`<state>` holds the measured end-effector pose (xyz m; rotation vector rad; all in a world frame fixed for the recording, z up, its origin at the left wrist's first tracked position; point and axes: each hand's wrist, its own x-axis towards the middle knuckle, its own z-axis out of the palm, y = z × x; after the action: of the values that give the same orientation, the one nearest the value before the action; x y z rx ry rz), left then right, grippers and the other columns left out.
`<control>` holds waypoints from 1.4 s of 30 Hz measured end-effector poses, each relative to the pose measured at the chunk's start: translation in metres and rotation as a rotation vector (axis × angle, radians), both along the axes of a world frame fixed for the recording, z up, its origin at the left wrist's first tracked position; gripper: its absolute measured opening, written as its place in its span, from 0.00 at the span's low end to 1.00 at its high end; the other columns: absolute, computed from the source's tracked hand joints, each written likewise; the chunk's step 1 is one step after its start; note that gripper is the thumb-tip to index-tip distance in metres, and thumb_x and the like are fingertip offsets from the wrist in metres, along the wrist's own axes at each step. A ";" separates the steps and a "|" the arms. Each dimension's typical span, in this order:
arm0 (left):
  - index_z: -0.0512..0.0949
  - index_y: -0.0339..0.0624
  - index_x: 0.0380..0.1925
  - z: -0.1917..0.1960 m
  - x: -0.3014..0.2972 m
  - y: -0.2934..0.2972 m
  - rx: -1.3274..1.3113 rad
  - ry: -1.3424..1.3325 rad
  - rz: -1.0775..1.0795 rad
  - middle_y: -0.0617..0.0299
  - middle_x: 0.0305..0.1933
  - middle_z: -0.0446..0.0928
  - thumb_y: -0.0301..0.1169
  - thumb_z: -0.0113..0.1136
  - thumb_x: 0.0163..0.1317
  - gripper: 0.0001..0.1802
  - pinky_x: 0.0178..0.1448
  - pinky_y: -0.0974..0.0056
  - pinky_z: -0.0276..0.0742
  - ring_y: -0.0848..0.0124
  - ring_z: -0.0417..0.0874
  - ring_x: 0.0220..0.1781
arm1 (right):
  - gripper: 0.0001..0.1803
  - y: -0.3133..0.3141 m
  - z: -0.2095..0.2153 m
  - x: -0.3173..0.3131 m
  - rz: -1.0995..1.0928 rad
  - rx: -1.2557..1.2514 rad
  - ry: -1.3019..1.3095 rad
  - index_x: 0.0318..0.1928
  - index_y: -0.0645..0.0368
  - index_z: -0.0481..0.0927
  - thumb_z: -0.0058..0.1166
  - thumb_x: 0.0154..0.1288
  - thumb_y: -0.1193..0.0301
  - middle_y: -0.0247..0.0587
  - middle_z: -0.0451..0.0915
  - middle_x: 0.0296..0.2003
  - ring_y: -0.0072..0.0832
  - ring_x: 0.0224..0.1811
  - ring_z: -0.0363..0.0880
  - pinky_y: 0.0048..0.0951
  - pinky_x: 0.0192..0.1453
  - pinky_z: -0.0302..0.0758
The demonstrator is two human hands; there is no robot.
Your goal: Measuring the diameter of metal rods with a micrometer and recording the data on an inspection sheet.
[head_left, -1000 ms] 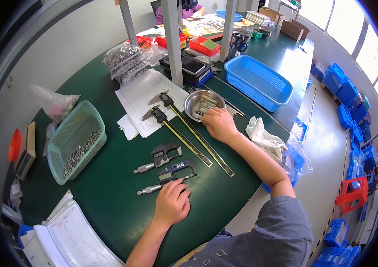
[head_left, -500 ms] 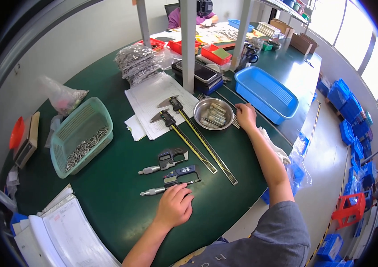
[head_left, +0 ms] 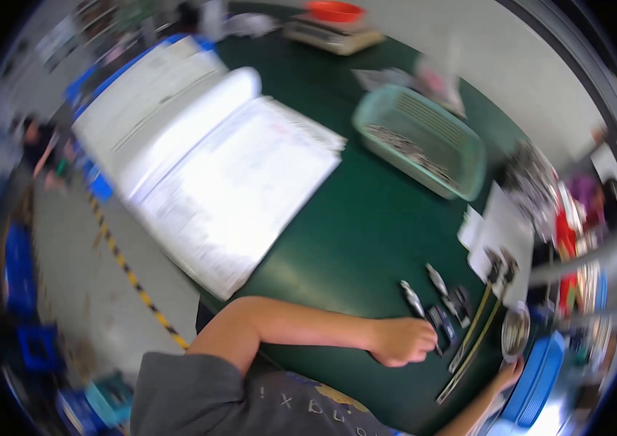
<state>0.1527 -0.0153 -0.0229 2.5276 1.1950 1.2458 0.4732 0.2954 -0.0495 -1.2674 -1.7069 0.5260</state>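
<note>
My left hand rests on the green table with its fingers curled in. Beside its fingertips lies a dark-framed micrometer; whether anything is inside the hand is hidden. A second micrometer lies just beyond. Two long calipers with yellow-marked beams stretch side by side to the right. My right hand, blurred at the right, is by the round metal bowl, which contains small pale pieces. Its fingers are too smeared to read.
A thick open binder of papers covers the table's left part. Behind the micrometers stands a pale green basket with metal screws or pins. A blue tray is near my right hand. A scale carries a red dish.
The view has swung to the left and tilted, bringing the binder to the middle left. My left hand stays near the micrometers and my right hand by the bowl.
</note>
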 end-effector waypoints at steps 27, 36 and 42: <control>0.76 0.36 0.38 0.067 -0.135 -0.374 0.313 -0.519 1.512 0.54 0.47 0.76 0.22 0.51 0.58 0.08 0.52 0.65 0.71 0.66 0.75 0.49 | 0.14 -0.161 0.107 -0.106 -0.228 0.578 0.184 0.44 0.66 0.81 0.46 0.59 0.82 0.43 0.81 0.42 0.29 0.42 0.78 0.27 0.50 0.74; 0.54 0.40 0.68 0.088 -0.222 -0.433 0.387 -1.616 1.221 0.57 0.52 0.72 0.37 0.47 0.64 0.33 0.51 0.65 0.68 0.71 0.72 0.48 | 0.28 -0.346 0.094 -0.368 1.201 -0.870 0.160 0.63 0.64 0.62 0.42 0.69 0.58 0.49 0.76 0.51 0.32 0.48 0.77 0.32 0.50 0.74; 0.69 0.37 0.58 0.123 -0.228 -0.388 0.358 -0.829 1.538 0.59 0.52 0.72 0.21 0.50 0.59 0.24 0.53 0.65 0.69 0.69 0.74 0.51 | 0.34 -0.383 0.084 -0.425 1.200 -1.149 0.029 0.67 0.64 0.55 0.35 0.71 0.52 0.48 0.73 0.48 0.36 0.49 0.75 0.36 0.49 0.75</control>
<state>-0.0751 -0.4037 0.0999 0.4298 2.6822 2.3886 0.0479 -0.0875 0.0348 -0.6797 -2.0457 2.4442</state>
